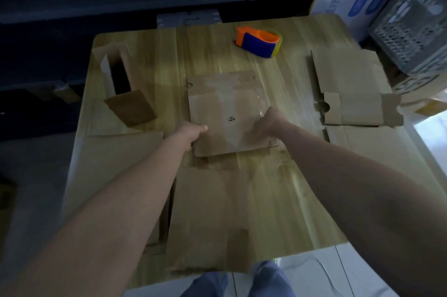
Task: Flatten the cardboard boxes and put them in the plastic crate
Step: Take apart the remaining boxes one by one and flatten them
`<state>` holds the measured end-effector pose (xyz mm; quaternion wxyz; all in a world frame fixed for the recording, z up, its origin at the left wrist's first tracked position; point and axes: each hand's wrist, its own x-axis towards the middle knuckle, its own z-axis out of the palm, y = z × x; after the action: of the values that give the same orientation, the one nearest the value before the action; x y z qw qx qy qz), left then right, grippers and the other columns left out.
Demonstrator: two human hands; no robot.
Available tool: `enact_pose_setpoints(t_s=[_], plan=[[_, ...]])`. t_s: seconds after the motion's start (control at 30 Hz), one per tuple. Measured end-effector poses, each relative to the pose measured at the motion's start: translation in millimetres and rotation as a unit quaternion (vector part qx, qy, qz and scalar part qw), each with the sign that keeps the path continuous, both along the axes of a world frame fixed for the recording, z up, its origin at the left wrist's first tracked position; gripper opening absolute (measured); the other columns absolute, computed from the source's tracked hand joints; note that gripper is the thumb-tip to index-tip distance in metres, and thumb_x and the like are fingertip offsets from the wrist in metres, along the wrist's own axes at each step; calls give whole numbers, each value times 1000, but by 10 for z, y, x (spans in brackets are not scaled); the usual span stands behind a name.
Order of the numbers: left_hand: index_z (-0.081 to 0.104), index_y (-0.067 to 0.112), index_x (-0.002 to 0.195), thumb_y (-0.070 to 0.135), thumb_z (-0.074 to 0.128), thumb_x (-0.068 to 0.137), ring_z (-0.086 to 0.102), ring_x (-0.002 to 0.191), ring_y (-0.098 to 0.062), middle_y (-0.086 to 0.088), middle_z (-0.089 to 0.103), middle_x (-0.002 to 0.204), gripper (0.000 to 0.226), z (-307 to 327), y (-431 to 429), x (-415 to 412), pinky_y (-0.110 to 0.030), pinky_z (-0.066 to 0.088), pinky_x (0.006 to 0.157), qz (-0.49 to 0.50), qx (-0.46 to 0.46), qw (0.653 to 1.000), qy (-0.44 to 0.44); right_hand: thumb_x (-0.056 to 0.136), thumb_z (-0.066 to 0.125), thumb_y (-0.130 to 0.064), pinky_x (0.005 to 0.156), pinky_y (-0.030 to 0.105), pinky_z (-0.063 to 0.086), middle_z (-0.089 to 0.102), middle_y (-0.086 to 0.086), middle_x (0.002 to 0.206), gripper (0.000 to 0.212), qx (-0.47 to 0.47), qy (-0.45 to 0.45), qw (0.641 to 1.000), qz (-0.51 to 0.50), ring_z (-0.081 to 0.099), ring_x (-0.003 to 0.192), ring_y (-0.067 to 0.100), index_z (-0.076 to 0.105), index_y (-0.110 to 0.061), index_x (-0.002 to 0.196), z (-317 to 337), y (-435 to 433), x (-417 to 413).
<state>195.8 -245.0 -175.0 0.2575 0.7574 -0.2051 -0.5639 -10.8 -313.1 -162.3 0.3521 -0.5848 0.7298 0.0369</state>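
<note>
Flattened box, both hands gripping edges

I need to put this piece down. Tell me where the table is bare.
Bare wood lies between the tape dispenser and the held cardboard, and left of it toward the open box. The right edge is crowded with flattened cardboard.

A pale wooden worktop with lengthwise grain fills the middle of the view, its far half brighter than the near half. Behind it stands dark shelving, dim and blurred, its boards running across the top of the view. The floor at the lower right is light and glossy with thin joint lines, and bright light falls on it at the right edge; the left side lies in deep shadow
</note>
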Motion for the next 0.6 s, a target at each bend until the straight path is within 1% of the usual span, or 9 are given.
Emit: enact_pose_setpoints(t_s=[0.07, 0.1, 0.13, 0.2, 0.23, 0.37, 0.43, 0.53, 0.6], plan=[[53, 2, 124, 15, 61, 91, 54, 112, -27, -12, 57, 126, 36, -24, -68, -29, -31, 45, 77, 27, 5, 999, 22, 84, 66, -24, 64, 31, 48, 59, 15, 106, 51, 27, -68, 997, -35, 59, 95, 27, 51, 2, 125, -111, -74, -13], [55, 1, 122, 14, 61, 91, 56, 107, -26, -11, 59, 121, 35, -32, -99, -29, -32, 47, 72, 42, 5, 999, 29, 83, 67, -25, 63, 31, 48, 59, 13, 103, 50, 28, -91, 994, -46, 58, 91, 25, 54, 2, 123, -148, -105, -8], [55, 0, 121, 14, 63, 90, 57, 104, -26, -9, 59, 119, 35, -39, -134, -27, -35, 50, 73, 57, 4, 998, 35, 82, 67, -27, 70, 32, 50, 60, 13, 106, 51, 24, -107, 992, -59, 57, 93, 25, 54, 1, 122, -174, -139, -4], [54, 1, 122, 16, 68, 86, 58, 108, -30, -14, 59, 123, 41, -29, -218, -2, -45, 50, 88, 93, 1, 995, 21, 84, 66, -32, 90, 39, 49, 56, 16, 120, 53, 16, -122, 988, -95, 55, 106, 28, 51, -1, 125, -179, -209, 2], [52, 1, 123, 16, 70, 84, 57, 108, -32, -15, 58, 123, 46, -17, -274, 2, -48, 49, 90, 107, -8, 994, 1, 85, 65, -33, 94, 42, 48, 53, 17, 125, 54, 12, -123, 987, -106, 54, 111, 30, 50, -2, 127, -156, -248, -2], [43, 11, 105, 12, 74, 79, 53, 92, -25, -7, 54, 109, 40, 138, -568, -219, -39, 48, 73, 136, -97, 983, -74, 88, 63, -29, 98, 41, 45, 52, 18, 128, 52, -26, -138, 980, -140, 50, 117, 32, 49, 1, 128, 39, -463, -232], [42, 15, 102, 13, 74, 79, 53, 93, -25, -5, 53, 109, 40, 256, -733, -450, -40, 49, 77, 134, -117, 981, -74, 86, 63, -26, 96, 41, 47, 56, 19, 124, 46, -59, -151, 971, -174, 53, 114, 33, 54, 2, 122, 181, -552, -479], [43, 19, 104, 12, 71, 81, 56, 100, -28, -6, 56, 114, 38, 362, -997, -933, -51, 49, 89, 129, -139, 982, -25, 85, 60, -23, 91, 40, 50, 59, 17, 121, 37, -107, -147, 959, -218, 58, 105, 34, 60, 2, 113, 417, -671, -999], [44, 18, 105, 9, 68, 83, 57, 100, -28, -8, 57, 116, 34, 403, -1159, -1324, -52, 49, 91, 115, -149, 982, 2, 85, 59, -22, 90, 38, 50, 59, 16, 120, 35, -133, -135, 953, -237, 59, 102, 33, 60, 1, 112, 559, -753, -1413]])
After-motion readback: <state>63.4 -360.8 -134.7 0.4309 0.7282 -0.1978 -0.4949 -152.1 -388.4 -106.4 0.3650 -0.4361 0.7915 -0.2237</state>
